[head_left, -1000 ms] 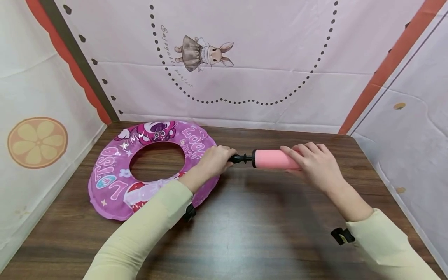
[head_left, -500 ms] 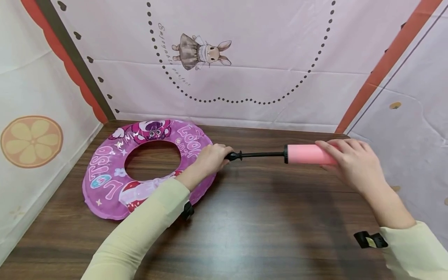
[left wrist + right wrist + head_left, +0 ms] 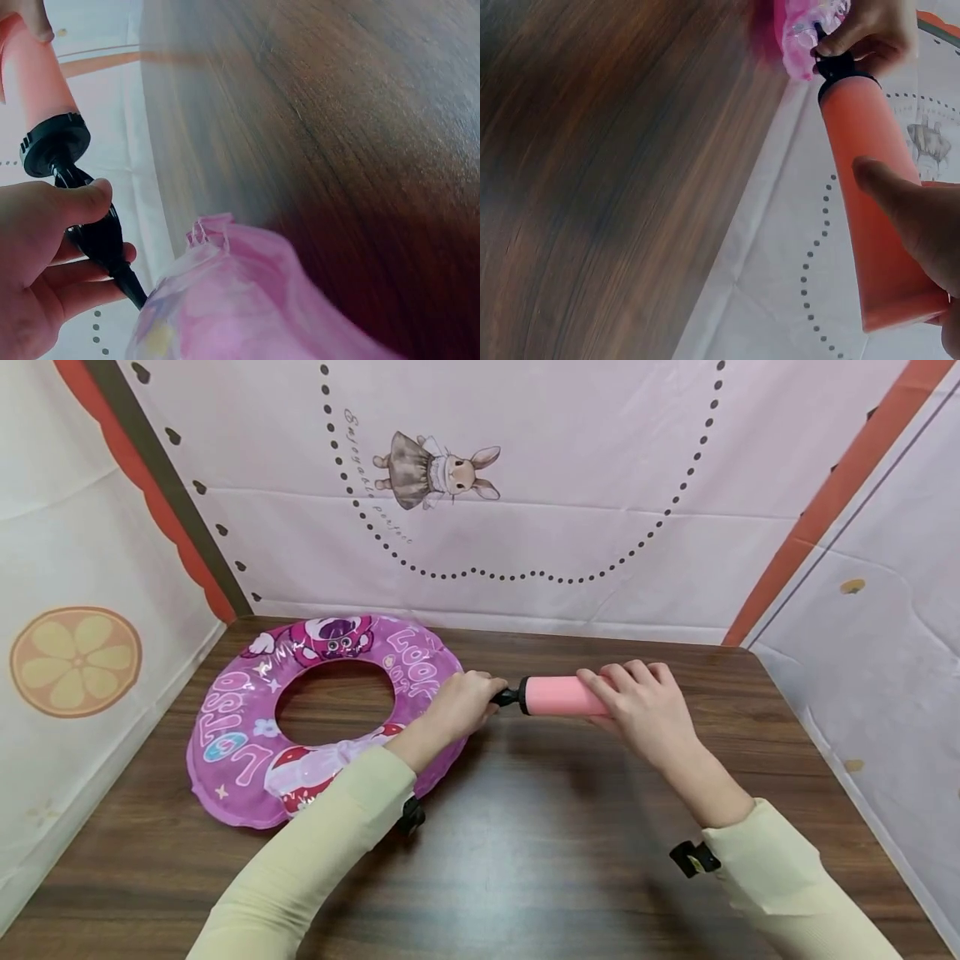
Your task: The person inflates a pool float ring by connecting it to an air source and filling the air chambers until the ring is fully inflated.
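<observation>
A pink hand air pump [image 3: 562, 696] is held level above the table, to the right of a purple printed swim ring [image 3: 228, 735]. My left hand [image 3: 459, 703] grips the pump's black end piece [image 3: 97, 232] between thumb and fingers. In the left wrist view, the tapered black tip meets the ring's edge [image 3: 247, 292]; whether it sits in a valve is hidden. With fingers wrapped round the pink barrel [image 3: 874, 202], my right hand [image 3: 647, 710] holds the pump's other end. The barrel's black cap [image 3: 56, 142] stands close against the end piece, with hardly any rod visible.
Everything is over a dark wood-grain table [image 3: 487, 860]. Behind it hangs a pale printed cloth [image 3: 570, 468] with a rabbit figure, and similar cloth walls stand at left and right. Black straps hang at both sleeves [image 3: 352, 802].
My right hand first drew the barrel out to the right, baring a long black rod, then pushed it back left toward my left hand. The left hand and ring stayed nearly in place.
</observation>
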`<state>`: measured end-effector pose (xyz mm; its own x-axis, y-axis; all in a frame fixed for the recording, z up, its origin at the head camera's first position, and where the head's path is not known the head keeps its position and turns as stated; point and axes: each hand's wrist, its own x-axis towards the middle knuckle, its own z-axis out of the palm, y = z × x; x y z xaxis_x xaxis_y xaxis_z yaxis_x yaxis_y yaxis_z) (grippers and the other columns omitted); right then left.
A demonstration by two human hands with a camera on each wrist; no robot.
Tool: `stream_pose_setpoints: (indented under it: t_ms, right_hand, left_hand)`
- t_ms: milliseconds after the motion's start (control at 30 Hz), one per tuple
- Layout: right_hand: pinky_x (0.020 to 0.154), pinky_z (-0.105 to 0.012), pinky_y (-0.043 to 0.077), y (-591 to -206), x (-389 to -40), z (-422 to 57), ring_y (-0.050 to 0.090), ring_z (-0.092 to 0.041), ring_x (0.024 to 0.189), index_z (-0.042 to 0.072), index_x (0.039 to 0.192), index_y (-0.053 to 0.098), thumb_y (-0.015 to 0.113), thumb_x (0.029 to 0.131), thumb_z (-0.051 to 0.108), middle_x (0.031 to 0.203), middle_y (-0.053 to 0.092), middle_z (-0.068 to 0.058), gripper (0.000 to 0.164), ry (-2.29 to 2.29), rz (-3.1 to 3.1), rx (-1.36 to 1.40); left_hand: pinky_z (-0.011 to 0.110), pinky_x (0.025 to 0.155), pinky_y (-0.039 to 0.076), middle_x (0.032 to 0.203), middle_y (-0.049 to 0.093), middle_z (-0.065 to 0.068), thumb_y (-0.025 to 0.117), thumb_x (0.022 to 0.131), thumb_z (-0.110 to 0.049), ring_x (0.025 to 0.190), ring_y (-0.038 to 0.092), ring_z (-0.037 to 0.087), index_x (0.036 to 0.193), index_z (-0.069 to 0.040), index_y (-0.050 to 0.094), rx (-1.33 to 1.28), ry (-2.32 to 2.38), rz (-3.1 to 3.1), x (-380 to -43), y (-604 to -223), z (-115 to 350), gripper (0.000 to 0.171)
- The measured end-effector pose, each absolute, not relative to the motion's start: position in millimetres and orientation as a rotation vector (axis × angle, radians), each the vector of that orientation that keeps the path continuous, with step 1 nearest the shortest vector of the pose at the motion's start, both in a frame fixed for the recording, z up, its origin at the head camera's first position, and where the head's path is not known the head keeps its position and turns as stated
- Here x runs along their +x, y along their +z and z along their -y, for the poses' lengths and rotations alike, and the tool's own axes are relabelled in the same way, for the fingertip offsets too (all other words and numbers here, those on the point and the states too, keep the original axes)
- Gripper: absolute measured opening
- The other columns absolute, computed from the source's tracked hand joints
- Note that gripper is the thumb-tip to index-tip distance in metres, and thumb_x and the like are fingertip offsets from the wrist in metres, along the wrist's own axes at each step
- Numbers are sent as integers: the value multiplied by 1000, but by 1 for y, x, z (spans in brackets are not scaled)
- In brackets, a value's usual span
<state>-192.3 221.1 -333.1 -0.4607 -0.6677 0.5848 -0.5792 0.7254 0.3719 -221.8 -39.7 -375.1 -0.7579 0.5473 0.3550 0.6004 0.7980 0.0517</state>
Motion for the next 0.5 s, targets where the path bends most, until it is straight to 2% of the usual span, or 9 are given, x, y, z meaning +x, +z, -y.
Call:
stream_pose_setpoints:
  t_ms: [367,467,500]
  right_hand:
    - [66,-46,43,-328,-183,-260,58,-34,87,21,122,57,82,63,28,95,63,-10,65,-104,2323,917]
    - [67,-48,43,-323,-180,-279,58,-36,86,20,124,56,75,69,32,95,63,-12,59,-91,2332,900]
    - [68,-49,43,-322,-179,-286,58,-37,86,20,124,56,69,76,39,95,63,-13,53,-87,2333,891]
  left_hand:
    - [37,64,53,89,68,5,71,79,-18,77,65,25,104,-14,66,-855,-210,2706,-222,-372,38,26]
    - [38,65,54,90,68,4,71,80,-19,79,65,25,105,-14,66,-841,-198,2720,-222,-372,38,26]
    - [38,65,54,90,68,4,71,80,-20,79,65,25,105,-14,65,-836,-195,2724,-222,-372,38,26]
